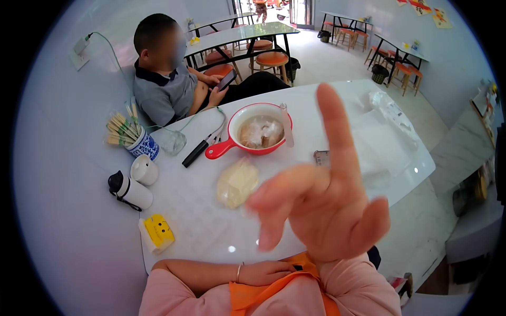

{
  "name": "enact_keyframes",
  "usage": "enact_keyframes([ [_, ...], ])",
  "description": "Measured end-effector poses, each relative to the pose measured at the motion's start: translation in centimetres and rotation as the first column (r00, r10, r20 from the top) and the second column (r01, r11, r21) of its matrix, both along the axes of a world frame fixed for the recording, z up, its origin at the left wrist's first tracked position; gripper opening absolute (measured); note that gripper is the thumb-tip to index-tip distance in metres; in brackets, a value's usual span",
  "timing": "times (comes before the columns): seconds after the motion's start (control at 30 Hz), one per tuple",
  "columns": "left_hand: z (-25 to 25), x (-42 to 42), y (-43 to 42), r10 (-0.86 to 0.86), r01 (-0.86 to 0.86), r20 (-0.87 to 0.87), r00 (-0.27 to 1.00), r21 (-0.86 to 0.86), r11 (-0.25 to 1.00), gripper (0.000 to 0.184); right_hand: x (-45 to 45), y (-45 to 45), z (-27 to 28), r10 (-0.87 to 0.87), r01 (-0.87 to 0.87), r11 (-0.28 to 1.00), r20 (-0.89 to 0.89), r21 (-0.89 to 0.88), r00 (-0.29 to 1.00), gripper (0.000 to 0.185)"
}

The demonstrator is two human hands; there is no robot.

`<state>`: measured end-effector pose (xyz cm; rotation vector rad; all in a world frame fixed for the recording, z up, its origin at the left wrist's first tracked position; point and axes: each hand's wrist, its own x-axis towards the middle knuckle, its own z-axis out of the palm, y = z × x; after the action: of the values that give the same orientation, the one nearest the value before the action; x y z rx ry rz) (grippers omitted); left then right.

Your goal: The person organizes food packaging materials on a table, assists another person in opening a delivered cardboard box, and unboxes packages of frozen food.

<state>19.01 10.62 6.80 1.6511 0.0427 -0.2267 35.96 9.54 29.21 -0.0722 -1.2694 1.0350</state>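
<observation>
Head view, right hand: raised (329,210) between camera and counter (190,216), grip wide and holding nothing; one finger points up, others partly bent and blurred.
Left hand: low, by the body, on the orange apron (247,295); the hand (269,272) wears a bracelet (239,274) at the wrist; fingertips unclear, cannot tell how wide the grip is.
Clear bag: pale contents, on the counter just below the red pan (217,150); the bag (237,183) appears nearest the raised fingers.
Red pan: liquid and plastic-wrapped pieces inside; clear stick (286,124) at its right rim.
Left of pan: black-handled tool (195,153), with wires beside it.
Wall side: chopsticks (123,128) in a blue-and-white pot (144,145), white cup (144,169), white flask (134,193), yellow packet (158,231).
Across: seated person (163,84) holding a phone (227,80).
</observation>
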Motion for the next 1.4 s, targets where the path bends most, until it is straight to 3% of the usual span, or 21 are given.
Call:
enact_keyframes([
  [0.07,0.6,0.2,-0.2,0.009,-0.008,0.064,0.998,-0.018,1.000,0.033,0.8,0.2,0.5,-0.243,0.243,0.963,0.014,-0.120,0.970,0.093],
  [0.13,1.6,0.2,0.2,-0.015,0.014,-0.025,1.000,-0.038,0.999,0.033,0.9,0.4,0.3,-0.258,0.255,0.961,-0.022,-0.106,0.966,0.088],
  [0.23,1.0,0.2,0.1,-0.006,0.006,-0.008,1.000,-0.060,0.998,0.033,1.1,0.0,0.2,-0.235,0.247,0.958,0.098,-0.145,0.967,0.092],
  [0.3,0.3,0.1,0.1,0.002,-0.001,0.011,1.000,-0.064,0.998,0.033,0.4,-0.2,-0.1,-0.244,0.246,0.959,0.033,-0.144,0.969,0.074],
  [0.33,-0.2,0.0,0.0,0.010,-0.008,0.026,1.000,-0.074,0.997,0.032,0.5,0.2,-0.2,-0.243,0.245,0.959,0.035,-0.143,0.970,0.074],
  [0.4,-3.6,-0.7,-0.8,0.083,-0.071,0.105,0.991,-0.109,0.991,0.032,1.0,1.2,-0.7,-0.079,0.042,0.954,0.116,0.298,0.990,0.041],
  [0.47,-2.9,-0.9,-0.9,0.155,-0.130,0.170,0.973,-0.152,0.980,0.031,-0.1,1.6,-0.8,-0.026,0.024,0.926,0.000,0.377,1.000,0.044],
  [0.53,0.2,-0.3,-0.3,0.067,-0.070,0.092,0.994,0.033,0.997,0.032,-2.3,2.2,-0.7,0.105,0.020,0.841,-0.199,0.541,0.974,0.051],
  [0.6,1.4,0.1,0.1,0.054,-0.056,0.072,0.996,0.031,0.998,0.032,-4.4,2.8,-0.7,0.260,0.062,0.729,-0.359,0.682,0.896,0.059],
  [0.63,1.8,0.4,0.0,0.054,-0.055,0.067,0.996,0.019,0.998,0.032,-5.5,2.9,-1.0,0.256,0.064,0.733,-0.362,0.677,0.896,0.059],
  [0.7,1.9,0.5,0.0,0.049,-0.049,0.060,0.997,0.007,0.999,0.032,-7.2,2.8,-1.5,0.280,0.226,0.666,-0.520,0.711,0.807,0.044],
  [0.73,1.9,0.6,0.0,0.048,-0.049,0.053,0.997,0.002,0.999,0.032,-6.6,2.6,-1.4,0.274,0.230,0.669,-0.522,0.707,0.808,0.044],
  [0.8,2.0,0.4,0.1,0.050,-0.050,0.048,0.998,0.000,0.999,0.032,-4.9,2.3,-1.1,0.246,0.090,0.693,-0.352,0.716,0.903,0.043],
  [1.03,2.3,0.4,0.0,0.055,-0.055,0.055,0.997,-0.002,0.998,0.032,-4.0,2.2,-1.1,0.306,-0.019,0.713,-0.286,0.701,0.908,0.040],
  [1.2,3.2,0.5,0.0,0.084,-0.082,0.075,0.994,-0.019,0.996,0.033,-2.6,1.5,-1.1,0.272,-0.086,0.805,-0.237,0.586,0.933,0.039],
  [1.27,2.6,0.2,-0.2,0.101,-0.099,0.089,0.991,-0.029,0.995,0.033,-2.0,2.7,-0.4,0.276,-0.090,0.767,-0.200,0.636,0.940,0.040],
  [1.33,0.6,-0.4,-0.3,0.036,-0.035,-0.043,0.998,0.042,0.999,0.025,-2.2,2.1,0.0,0.277,-0.095,0.725,-0.163,0.682,0.947,0.040],
  [1.37,-0.4,-0.5,-0.3,0.038,-0.037,-0.042,0.998,0.043,0.998,0.025,-2.9,0.0,0.0,0.137,0.011,0.904,-0.313,0.428,0.940,0.035],
  [1.4,-1.0,-0.4,-0.4,0.039,-0.038,0.020,0.999,-0.012,0.999,0.026,-3.1,-1.2,0.0,-0.041,0.100,0.987,-0.410,0.123,0.911,0.031],
])
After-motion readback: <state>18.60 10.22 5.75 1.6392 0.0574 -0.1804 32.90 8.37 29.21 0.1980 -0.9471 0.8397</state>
